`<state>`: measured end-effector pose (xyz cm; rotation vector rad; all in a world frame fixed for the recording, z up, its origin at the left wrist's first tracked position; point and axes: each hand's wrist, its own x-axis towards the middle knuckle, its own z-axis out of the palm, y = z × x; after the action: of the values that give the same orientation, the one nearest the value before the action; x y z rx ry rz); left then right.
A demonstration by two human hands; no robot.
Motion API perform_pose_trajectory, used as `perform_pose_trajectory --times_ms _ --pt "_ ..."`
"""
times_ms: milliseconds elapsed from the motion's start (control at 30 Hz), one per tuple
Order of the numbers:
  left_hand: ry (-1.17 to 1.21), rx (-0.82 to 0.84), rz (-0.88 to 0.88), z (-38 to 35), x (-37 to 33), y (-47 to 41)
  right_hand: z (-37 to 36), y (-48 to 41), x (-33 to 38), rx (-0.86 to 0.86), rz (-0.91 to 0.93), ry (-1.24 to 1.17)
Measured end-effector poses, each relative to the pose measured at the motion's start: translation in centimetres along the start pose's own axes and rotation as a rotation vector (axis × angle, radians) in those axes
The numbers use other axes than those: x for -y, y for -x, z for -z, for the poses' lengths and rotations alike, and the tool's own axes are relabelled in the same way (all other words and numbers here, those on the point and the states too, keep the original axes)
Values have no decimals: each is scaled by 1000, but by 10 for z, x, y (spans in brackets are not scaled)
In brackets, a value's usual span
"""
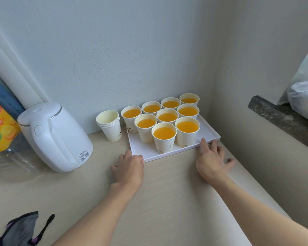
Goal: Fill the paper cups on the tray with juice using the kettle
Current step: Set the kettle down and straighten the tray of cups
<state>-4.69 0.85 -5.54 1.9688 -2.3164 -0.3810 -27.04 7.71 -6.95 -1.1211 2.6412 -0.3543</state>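
All nine paper cups (164, 133) on the tray (210, 133) look filled. The left hand (130, 165) and right hand (212, 159) are rested open-fingered against its near edge, nothing gripped. Kettle (55, 137) is parked left of the left hand. Any sliding should be done slow and level, cups are brimming.

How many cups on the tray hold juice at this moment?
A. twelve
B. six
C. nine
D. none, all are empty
C: nine paper cups on the white tray show orange juice, in rows of four, three and two; the empty stack of cups stands off the tray beside it.
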Motion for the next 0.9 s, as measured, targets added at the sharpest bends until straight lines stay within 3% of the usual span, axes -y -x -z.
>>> perform_pose_trajectory --times_ms 900 --pt "-31 -39 -55 4 21 -6 -10 -5 9 16 86 -7"
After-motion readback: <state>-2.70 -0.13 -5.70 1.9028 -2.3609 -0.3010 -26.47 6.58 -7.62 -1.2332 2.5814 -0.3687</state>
